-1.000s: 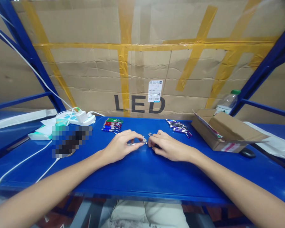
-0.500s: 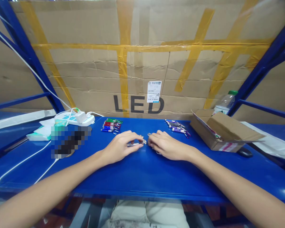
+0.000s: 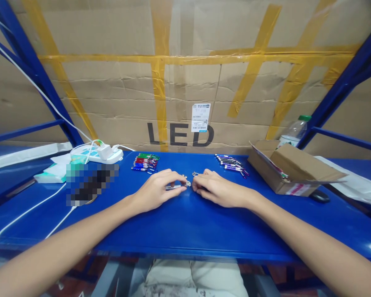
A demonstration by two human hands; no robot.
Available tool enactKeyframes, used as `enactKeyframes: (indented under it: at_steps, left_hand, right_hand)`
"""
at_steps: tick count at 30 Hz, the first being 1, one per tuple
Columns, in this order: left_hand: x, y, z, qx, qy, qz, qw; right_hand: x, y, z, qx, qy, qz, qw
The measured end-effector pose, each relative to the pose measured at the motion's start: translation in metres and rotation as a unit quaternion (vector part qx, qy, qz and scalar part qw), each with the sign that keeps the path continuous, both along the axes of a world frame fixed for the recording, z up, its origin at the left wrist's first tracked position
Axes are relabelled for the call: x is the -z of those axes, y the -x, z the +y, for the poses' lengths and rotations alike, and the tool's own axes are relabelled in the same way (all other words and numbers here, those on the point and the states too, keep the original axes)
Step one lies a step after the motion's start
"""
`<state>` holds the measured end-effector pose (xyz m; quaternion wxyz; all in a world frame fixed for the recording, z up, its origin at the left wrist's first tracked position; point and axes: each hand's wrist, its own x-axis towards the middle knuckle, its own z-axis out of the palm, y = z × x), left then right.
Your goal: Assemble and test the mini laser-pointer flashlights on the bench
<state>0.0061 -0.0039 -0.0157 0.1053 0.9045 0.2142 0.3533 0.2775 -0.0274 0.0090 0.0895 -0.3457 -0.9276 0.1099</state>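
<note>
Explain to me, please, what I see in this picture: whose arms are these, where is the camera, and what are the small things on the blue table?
There is no machine here: the two arms belong to one person, and the camera sits on that person's head, looking forward and down. The left hand pinches a small silver piece over the blue table. The right hand meets its end with curled fingers; whether it grips anything is hidden. Behind the left hand lies a bunch of small coloured pen-like items, behind the right hand a purple bunch. At the right stands an open cardboard box, at the left a white power strip. The back wall is taped cardboard marked LED.
</note>
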Motion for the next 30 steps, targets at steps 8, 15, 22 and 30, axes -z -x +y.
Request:
enactKeyframes:
  at_steps: [8,15,22,30]
  left_hand:
    - [-0.001,-0.0001,-0.0014,0.001,0.005,0.003,1.0]
    - [-0.0011,0.0004,-0.0011,0.003,0.005,0.003,1.0]
    - [-0.001,0.0007,-0.0004,-0.002,0.012,0.011,1.0]
    - [-0.0009,-0.0007,-0.0012,0.007,0.022,0.016,1.0]
  right_hand:
    - [0.0009,-0.0005,0.0008,0.005,0.023,-0.016,1.0]
    - [0.0062,-0.0016,0.0022,-0.005,0.016,-0.012,1.0]
    - [0.0058,0.0021,0.0006,-0.007,0.003,-0.008,1.0]
    - [0.0079,0.0055,-0.0002,-0.002,-0.016,-0.002,1.0]
